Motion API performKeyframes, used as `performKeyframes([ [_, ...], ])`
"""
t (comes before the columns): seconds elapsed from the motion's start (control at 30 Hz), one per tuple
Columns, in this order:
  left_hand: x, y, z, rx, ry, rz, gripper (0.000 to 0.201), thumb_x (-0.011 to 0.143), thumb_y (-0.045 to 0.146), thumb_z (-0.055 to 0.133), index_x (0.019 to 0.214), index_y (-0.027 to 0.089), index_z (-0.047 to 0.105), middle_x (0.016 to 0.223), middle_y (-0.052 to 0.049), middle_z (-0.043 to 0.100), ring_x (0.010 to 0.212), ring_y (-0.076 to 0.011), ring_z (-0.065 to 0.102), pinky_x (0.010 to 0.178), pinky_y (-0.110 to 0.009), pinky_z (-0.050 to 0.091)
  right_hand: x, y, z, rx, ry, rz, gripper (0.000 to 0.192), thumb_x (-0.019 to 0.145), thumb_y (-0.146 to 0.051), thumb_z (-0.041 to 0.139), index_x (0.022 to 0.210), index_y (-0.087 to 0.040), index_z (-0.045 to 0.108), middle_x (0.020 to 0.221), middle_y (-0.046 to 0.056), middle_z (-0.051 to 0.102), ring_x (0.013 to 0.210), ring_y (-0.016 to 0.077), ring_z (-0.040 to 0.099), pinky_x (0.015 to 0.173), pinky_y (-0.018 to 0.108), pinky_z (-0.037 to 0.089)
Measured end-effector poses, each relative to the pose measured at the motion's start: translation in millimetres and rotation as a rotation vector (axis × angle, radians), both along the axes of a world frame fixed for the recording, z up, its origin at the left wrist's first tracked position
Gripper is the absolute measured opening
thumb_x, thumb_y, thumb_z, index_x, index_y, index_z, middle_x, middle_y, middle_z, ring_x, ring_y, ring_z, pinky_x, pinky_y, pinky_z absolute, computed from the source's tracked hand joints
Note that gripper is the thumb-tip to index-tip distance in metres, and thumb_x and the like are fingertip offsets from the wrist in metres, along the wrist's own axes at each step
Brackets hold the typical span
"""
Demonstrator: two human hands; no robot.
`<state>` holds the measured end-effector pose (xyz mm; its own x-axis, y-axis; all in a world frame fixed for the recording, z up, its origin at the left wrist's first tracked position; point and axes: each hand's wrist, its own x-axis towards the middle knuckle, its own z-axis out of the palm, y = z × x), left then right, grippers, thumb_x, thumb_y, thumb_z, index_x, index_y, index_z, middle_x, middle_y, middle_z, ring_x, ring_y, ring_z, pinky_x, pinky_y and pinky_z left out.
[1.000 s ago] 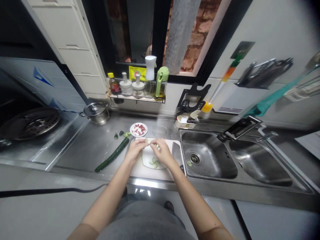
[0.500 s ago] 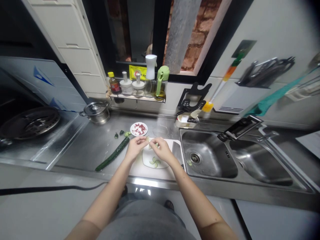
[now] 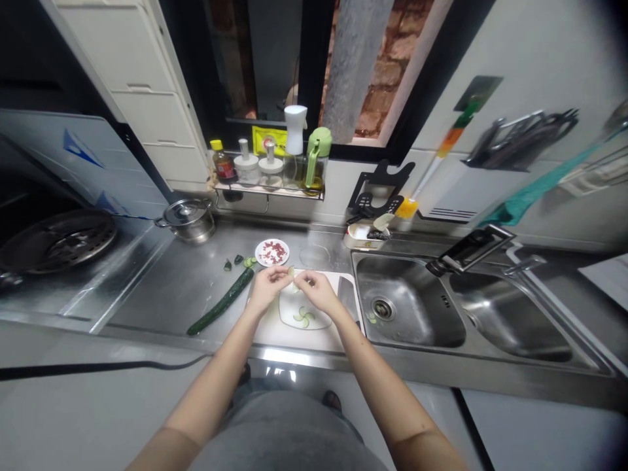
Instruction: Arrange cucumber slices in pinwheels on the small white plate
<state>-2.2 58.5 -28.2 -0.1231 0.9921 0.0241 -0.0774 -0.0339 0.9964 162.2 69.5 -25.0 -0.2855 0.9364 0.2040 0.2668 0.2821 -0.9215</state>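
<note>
My left hand (image 3: 267, 286) pinches a thin cucumber slice (image 3: 291, 271) between thumb and fingers, above the far part of a white plate (image 3: 320, 324). Close beside it, my right hand (image 3: 318, 290) has its fingertips pressed together; what they hold, if anything, is too small to make out. Curved cucumber slices (image 3: 303, 318) lie in a pinwheel on the plate. Beneath the plate is a white cutting board (image 3: 269, 335), with a broad knife blade (image 3: 347, 294) along its right side.
Left of the board lies a long cucumber (image 3: 220, 305), with cut cucumber pieces (image 3: 249, 262) behind it. A small white dish (image 3: 273, 252) holds red bits. The sink (image 3: 412, 301) is on the right, a lidded pot (image 3: 189, 220) at back left, and a condiment rack (image 3: 269, 191) behind.
My right hand has drawn slightly away from the left and its fingers have curled in more. The slice in my left hand stays almost in place, and the pinwheel looks unchanged.
</note>
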Motion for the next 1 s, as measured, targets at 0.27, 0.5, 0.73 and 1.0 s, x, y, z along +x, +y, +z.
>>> performKeyframes([
  [0.27,-1,14,-23.7,-0.072,0.004,-0.04,0.028,0.059,0.032,0.082,0.08,0.016,0.071,0.071,-0.002,0.07,0.068,-0.0148,0.063,0.069,-0.027,0.05,6,11,-26.8,-0.07,-0.057,0.011,0.018,0.083,-0.03,0.056,0.074,-0.017,0.065,0.073,0.002,0.068,0.071,0.0157,0.062,0.068,0.026,0.047],
  [0.5,0,27,-75.2,-0.139,0.076,-0.047,0.019,0.056,0.022,0.081,0.069,0.015,0.07,0.072,-0.005,0.071,0.069,-0.0164,0.064,0.074,-0.03,0.051,6,18,-73.5,-0.167,-0.316,-0.053,0.014,0.08,-0.013,0.057,0.07,-0.015,0.066,0.069,0.002,0.069,0.064,0.0135,0.06,0.061,0.021,0.041],
  [0.73,-5,34,-114.8,-0.189,0.338,-0.097,0.014,0.066,0.021,0.075,0.077,0.013,0.071,0.075,-0.005,0.073,0.07,-0.0158,0.066,0.075,-0.029,0.051,-5,14,-85.8,-0.249,-0.6,-0.037,0.019,0.087,-0.012,0.053,0.08,-0.011,0.071,0.081,0.007,0.074,0.071,0.0124,0.062,0.062,0.018,0.037],
  [1.0,-3,34,-119.3,-0.174,0.7,-0.108,0.019,0.075,0.013,0.064,0.091,0.016,0.073,0.087,-0.005,0.075,0.081,-0.0156,0.067,0.078,-0.025,0.049,-13,12,-88.1,-0.256,-0.756,-0.043,0.023,0.092,-0.015,0.05,0.088,-0.012,0.072,0.094,0.011,0.075,0.085,0.0157,0.065,0.07,0.021,0.038],
])
